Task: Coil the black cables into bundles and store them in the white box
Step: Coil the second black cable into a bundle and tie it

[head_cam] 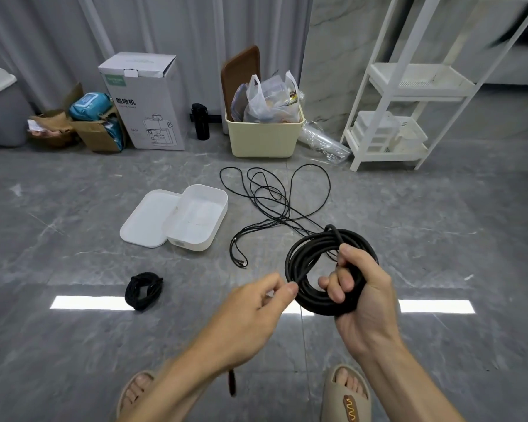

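My right hand grips a thick black cable coil at its right side, holding it up over the floor. My left hand pinches the cable's loose strand at the coil's left edge; its plug end hangs below my left wrist. A small finished black bundle lies on the floor to the left. A thin black cable sprawls loose on the floor beyond the coil. The white box stands open, with nothing inside, and its lid lies at its left.
Along the back wall stand a cardboard appliance box, a black bottle, a cream bin stuffed with bags, and a white shelf rack. My sandalled feet are at the bottom.
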`<state>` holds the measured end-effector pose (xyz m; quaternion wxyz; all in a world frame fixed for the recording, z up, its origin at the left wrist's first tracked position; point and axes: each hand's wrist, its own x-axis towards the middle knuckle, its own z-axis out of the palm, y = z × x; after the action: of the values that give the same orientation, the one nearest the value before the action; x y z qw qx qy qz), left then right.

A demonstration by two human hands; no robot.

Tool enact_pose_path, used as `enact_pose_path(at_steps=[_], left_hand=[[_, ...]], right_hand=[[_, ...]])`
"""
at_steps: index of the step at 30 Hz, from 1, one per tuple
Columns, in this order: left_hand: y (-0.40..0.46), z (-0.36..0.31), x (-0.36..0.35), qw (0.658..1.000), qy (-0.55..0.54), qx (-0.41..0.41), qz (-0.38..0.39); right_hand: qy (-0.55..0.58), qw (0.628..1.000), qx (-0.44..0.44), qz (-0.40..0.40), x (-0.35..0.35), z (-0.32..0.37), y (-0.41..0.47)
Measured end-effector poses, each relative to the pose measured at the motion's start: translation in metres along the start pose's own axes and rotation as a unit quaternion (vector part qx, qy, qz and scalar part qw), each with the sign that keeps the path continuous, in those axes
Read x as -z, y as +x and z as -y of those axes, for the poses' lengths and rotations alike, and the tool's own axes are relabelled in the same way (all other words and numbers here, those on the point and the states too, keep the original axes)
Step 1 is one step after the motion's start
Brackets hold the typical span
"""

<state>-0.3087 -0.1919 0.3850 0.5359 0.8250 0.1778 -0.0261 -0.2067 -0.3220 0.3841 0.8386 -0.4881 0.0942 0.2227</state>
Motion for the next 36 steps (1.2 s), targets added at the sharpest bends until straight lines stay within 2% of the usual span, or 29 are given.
enact_pose_path(at_steps=[3,6,8,11,13,16,19,22,30,36], left_hand=[[-0.003,-0.002,-0.008,0.989,-0.110,0.061,0.077],[-0.009,-0.007,-0.013,0.962,-0.207,0.110,0.139],[-0.008,-0.008,-0.011,0.953,-0.224,0.135,0.150],[-0.002,0.000,-0.005,0.986,-0.090,0.115,0.076],[-0.001,0.006,-0.005,0.993,-0.054,0.098,0.037],[0.000,0.010,-0.007,0.973,-0.195,0.118,0.034],[0.008,0.009,-0.005,0.927,-0.354,0.120,0.033],[0.012,0.010,-0.005,0.889,-0.444,0.112,0.015],[0.014,0.005,-0.001,0.823,-0.553,0.127,0.024],[0.014,0.007,0.008,0.834,-0.546,0.075,-0.018]], right_hand=[[0.005,1.000,-0.003,-0.020,-0.002,-0.002,-0.001],[-0.010,0.999,0.014,-0.028,-0.002,-0.004,-0.002],[-0.026,0.999,0.028,-0.028,-0.001,-0.004,-0.002],[-0.037,0.998,0.041,-0.015,-0.002,-0.004,-0.003],[-0.038,0.999,0.039,0.005,-0.003,-0.002,-0.004],[-0.025,0.999,0.027,0.036,-0.004,-0.001,-0.005],[-0.012,0.998,0.015,0.053,-0.005,-0.002,-0.006],[0.005,0.998,0.003,0.067,-0.007,-0.003,-0.007],[0.052,0.993,-0.033,0.104,-0.005,-0.007,-0.008],[0.035,0.980,-0.061,0.184,-0.002,-0.016,-0.010]])
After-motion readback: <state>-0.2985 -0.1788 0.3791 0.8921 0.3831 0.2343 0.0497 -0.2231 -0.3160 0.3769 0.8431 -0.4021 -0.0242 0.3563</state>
